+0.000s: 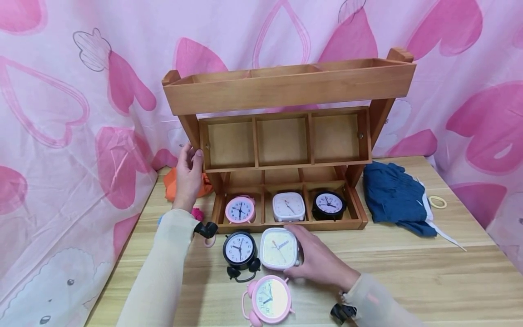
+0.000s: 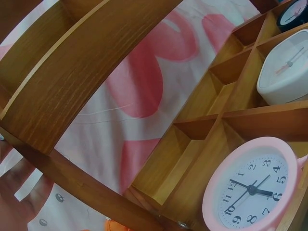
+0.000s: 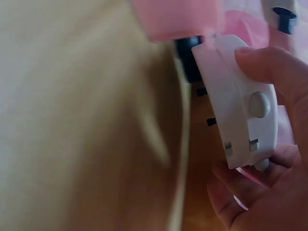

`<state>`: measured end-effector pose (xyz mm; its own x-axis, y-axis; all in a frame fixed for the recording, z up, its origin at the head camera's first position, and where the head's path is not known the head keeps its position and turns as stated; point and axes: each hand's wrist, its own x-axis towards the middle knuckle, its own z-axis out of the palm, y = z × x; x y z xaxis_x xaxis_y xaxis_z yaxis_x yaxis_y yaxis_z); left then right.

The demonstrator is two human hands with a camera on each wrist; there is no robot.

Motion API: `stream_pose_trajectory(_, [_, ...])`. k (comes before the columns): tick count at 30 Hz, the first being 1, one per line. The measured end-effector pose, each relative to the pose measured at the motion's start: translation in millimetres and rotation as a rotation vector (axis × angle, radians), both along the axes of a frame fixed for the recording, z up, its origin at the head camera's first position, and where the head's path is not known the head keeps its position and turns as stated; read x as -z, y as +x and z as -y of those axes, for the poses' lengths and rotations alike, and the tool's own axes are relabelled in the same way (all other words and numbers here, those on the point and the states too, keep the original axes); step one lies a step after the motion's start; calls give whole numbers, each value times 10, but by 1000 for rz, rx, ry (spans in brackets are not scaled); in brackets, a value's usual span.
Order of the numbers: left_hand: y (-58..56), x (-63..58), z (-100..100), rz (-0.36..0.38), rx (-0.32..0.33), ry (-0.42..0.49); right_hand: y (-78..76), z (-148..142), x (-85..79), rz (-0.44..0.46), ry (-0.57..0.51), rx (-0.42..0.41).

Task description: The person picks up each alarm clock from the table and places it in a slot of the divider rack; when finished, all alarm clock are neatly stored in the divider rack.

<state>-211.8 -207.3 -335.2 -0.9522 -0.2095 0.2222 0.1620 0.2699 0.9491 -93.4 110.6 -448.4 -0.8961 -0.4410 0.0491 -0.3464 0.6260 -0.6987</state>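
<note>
My right hand (image 1: pixel 320 263) grips a white square alarm clock (image 1: pixel 279 249) by its right side, thumb and fingers at opposite edges. The right wrist view shows that clock's white casing (image 3: pixel 240 103) edge-on. At the left upright of a wooden tiered rack (image 1: pixel 286 93), my left hand (image 1: pixel 189 179) holds the post; in the left wrist view its fingers (image 2: pixel 24 190) pass partly behind the wood. Left of the held clock lies a black twin-bell alarm clock (image 1: pixel 239 249). Below it is a pink twin-bell alarm clock (image 1: pixel 271 299).
The rack's bottom row holds a pink clock (image 1: pixel 240 210), a white clock (image 1: pixel 288 206) and a black clock (image 1: pixel 328 205), one per compartment. Blue cloth (image 1: pixel 394 197) lies right of the rack, beside a pale yellow ring (image 1: pixel 438 202). Orange cloth (image 1: pixel 170 184) lies left.
</note>
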Motion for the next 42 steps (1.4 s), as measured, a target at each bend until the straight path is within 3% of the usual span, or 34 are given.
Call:
stream_pose_trajectory(2, [52,-69,-32,18,-4,-14,-8,-32,-107,-36,-28,17])
stream_pose_trajectory(6, [43,-81,-34,33,-4,-20,-70,-141,-374,-116,-93,79])
stream_pose_trajectory(12, [-88,97,62,18,-14,-18,-265,-405,-813,-280,-201,228])
stream_pose_trajectory(17, [-144,181,90,-21,-14,-34,-449,-640,-1106,-274,-291,369])
stream_pose_trajectory(21, [-158,190,82,-40,-7,-29,-606,-804,-1250,-300,-298,479])
stream_pose_trajectory(26, [-150,182,84,-46,-6,-26,-817,-918,-1346,-338,-308,569])
stream_pose_trajectory(32, [-141,177,98,-37,-9,-30,-1017,-882,-1304,-392,-259,638])
stream_pose_trajectory(42, [-143,183,101,-38,-19,-25,-1142,-736,-1179,-395,-156,683])
